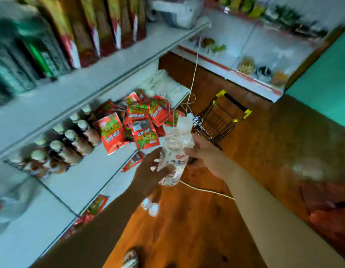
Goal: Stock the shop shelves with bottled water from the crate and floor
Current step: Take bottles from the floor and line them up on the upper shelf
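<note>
Clear plastic, our water bottle [175, 149] tilts cap-up over the wooden floor [264, 151], just beside the white shelf [80, 180] of red snack packets [133, 122]. Our left hand [148, 169] curls round its lower half; our right hand [204, 151] grips its middle opposite.

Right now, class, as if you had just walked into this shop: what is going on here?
A person holds one clear water bottle in both hands, the left hand gripping low on it and the right hand at its middle. It is in the air over the wooden floor, beside a white shelf, not yet set down. That shelf carries red snack packets and brown bottles. A few white-capped bottles stand on the floor below.
</note>
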A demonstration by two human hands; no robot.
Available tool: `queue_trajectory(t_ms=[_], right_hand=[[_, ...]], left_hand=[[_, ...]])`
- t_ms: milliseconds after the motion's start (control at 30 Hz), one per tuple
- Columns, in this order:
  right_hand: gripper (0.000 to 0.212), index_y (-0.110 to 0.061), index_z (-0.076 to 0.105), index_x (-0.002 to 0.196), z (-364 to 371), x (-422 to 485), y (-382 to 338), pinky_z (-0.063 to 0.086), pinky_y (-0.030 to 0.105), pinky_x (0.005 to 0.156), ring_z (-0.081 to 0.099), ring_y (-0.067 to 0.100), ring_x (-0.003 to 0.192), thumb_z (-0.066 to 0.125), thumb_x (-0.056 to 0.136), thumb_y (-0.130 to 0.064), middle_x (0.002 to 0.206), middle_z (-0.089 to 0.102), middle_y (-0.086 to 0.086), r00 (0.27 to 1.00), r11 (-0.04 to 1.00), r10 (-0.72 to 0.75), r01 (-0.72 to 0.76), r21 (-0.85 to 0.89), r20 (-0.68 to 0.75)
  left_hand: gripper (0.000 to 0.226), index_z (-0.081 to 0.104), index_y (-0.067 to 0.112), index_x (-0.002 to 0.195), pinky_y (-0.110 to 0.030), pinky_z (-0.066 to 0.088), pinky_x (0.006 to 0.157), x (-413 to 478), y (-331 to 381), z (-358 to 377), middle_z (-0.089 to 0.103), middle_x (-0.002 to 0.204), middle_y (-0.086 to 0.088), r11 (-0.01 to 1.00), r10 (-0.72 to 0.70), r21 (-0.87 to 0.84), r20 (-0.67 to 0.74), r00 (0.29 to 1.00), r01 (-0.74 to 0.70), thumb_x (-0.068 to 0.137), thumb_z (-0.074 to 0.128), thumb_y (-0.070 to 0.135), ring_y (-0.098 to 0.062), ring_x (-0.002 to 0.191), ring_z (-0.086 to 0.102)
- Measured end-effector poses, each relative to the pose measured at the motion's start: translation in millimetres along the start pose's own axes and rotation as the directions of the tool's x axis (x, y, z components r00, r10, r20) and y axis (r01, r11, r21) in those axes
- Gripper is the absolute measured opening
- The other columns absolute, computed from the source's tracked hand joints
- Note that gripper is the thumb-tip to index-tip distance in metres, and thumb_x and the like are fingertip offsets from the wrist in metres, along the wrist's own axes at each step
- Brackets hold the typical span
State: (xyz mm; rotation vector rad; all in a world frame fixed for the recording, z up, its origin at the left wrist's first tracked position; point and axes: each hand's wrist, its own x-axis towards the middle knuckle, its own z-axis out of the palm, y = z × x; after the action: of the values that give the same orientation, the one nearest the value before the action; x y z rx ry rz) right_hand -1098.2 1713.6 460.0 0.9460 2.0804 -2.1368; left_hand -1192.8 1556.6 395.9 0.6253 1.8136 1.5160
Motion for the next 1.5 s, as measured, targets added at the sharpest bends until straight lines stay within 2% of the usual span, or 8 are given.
queue_trajectory(t_ms=[300, 433, 600, 733, 867, 1100, 1333, 1500], right_hand=[[0.065, -0.034, 0.047, 0.128, 71.1, -43.2, -102.9, 0.052, 0.043, 0.086, 0.062, 0.018, 0.105, 0.069, 0.072, -0.011, 0.118, 0.063, 0.007, 0.891, 0.949, -0.288, 0.315, -0.021, 0.352], [0.083, -0.025, 0.041, 0.131, 126.4, -67.5, -135.5, 0.052, 0.026, 0.083, 0.062, 0.006, 0.102, 0.075, 0.057, -0.009, 0.110, 0.066, -0.005, 0.786, 0.869, -0.396, 0.487, -0.081, 0.475], [0.089, -0.030, 0.039, 0.132, 202.3, -78.7, -165.2, 0.049, 0.054, 0.088, 0.061, 0.037, 0.103, 0.079, 0.055, -0.011, 0.116, 0.062, -0.001, 0.714, 0.803, -0.455, 0.587, -0.102, 0.532], [0.063, -0.026, 0.042, 0.113, 270.8, -84.4, -186.6, 0.047, 0.024, 0.089, 0.058, 0.010, 0.100, 0.070, 0.070, 0.011, 0.105, 0.060, -0.009, 0.634, 0.772, -0.489, 0.635, -0.042, 0.599], [0.057, -0.019, 0.044, 0.114, 355.1, -83.1, -195.1, 0.044, 0.025, 0.092, 0.056, 0.013, 0.106, 0.067, 0.073, 0.013, 0.110, 0.059, -0.002, 0.569, 0.760, -0.491, 0.650, 0.005, 0.660], [0.052, -0.023, 0.047, 0.109, 465.7, -54.6, -187.5, 0.043, 0.032, 0.100, 0.056, 0.018, 0.111, 0.064, 0.075, 0.013, 0.111, 0.060, 0.000, 0.587, 0.766, -0.481, 0.643, -0.013, 0.651], [0.053, -0.028, 0.046, 0.111, 496.9, -18.8, -197.7, 0.041, 0.031, 0.101, 0.054, 0.013, 0.110, 0.067, 0.076, 0.007, 0.107, 0.058, -0.010, 0.619, 0.754, -0.486, 0.654, -0.062, 0.617], [0.054, -0.026, 0.046, 0.113, 509.5, 3.8, -207.2, 0.042, 0.028, 0.098, 0.053, 0.009, 0.106, 0.065, 0.077, 0.009, 0.111, 0.057, -0.004, 0.636, 0.771, -0.483, 0.635, -0.053, 0.602]], left_hand=[[0.046, 0.055, 0.033, 0.116, -0.026, 0.048, 0.067, -98.4, 115.7, -81.3, 0.065, 0.107, -0.001, 0.981, 0.138, -0.125, -0.102, 0.985, -0.151, 0.073, 0.070, 0.027, -0.009, 0.087, 0.062], [0.040, 0.060, 0.026, 0.111, -0.023, 0.052, 0.061, -150.6, 139.3, -111.9, 0.070, 0.092, 0.003, 0.962, 0.198, -0.132, -0.259, 0.945, -0.238, 0.073, 0.072, 0.022, -0.010, 0.081, 0.066], [0.031, 0.059, 0.018, 0.113, -0.022, 0.052, 0.057, -209.6, 153.8, -154.8, 0.069, 0.095, -0.005, 0.947, 0.238, -0.086, -0.463, 0.854, -0.310, 0.083, 0.064, 0.010, -0.009, 0.074, 0.066], [0.034, 0.061, 0.026, 0.111, -0.025, 0.049, 0.064, -252.7, 161.1, -200.7, 0.068, 0.101, -0.008, 0.944, 0.266, 0.001, -0.588, 0.764, -0.329, 0.077, 0.070, 0.027, -0.011, 0.079, 0.065], [0.044, 0.063, 0.034, 0.106, -0.027, 0.047, 0.064, -283.2, 151.0, -259.3, 0.056, 0.116, -0.012, 0.956, 0.229, 0.052, -0.749, 0.622, -0.289, 0.064, 0.072, 0.043, -0.018, 0.087, 0.064], [0.024, 0.061, 0.033, 0.105, -0.012, 0.046, 0.058, -295.3, 117.6, -354.2, 0.049, 0.107, -0.001, 0.974, 0.214, 0.131, -0.790, 0.575, -0.183, 0.087, 0.063, 0.017, -0.009, 0.083, 0.060], [0.027, 0.065, 0.038, 0.104, -0.024, 0.050, 0.071, -269.6, 107.5, -397.2, 0.068, 0.106, -0.004, 0.979, 0.202, 0.144, -0.801, 0.564, -0.146, 0.077, 0.065, 0.039, -0.010, 0.086, 0.068], [0.032, 0.062, 0.019, 0.109, -0.024, 0.041, 0.074, -243.5, 115.9, -401.2, 0.070, 0.100, -0.002, 0.958, 0.156, 0.209, -0.955, 0.252, 0.199, 0.081, 0.068, 0.035, -0.021, 0.095, 0.065]])
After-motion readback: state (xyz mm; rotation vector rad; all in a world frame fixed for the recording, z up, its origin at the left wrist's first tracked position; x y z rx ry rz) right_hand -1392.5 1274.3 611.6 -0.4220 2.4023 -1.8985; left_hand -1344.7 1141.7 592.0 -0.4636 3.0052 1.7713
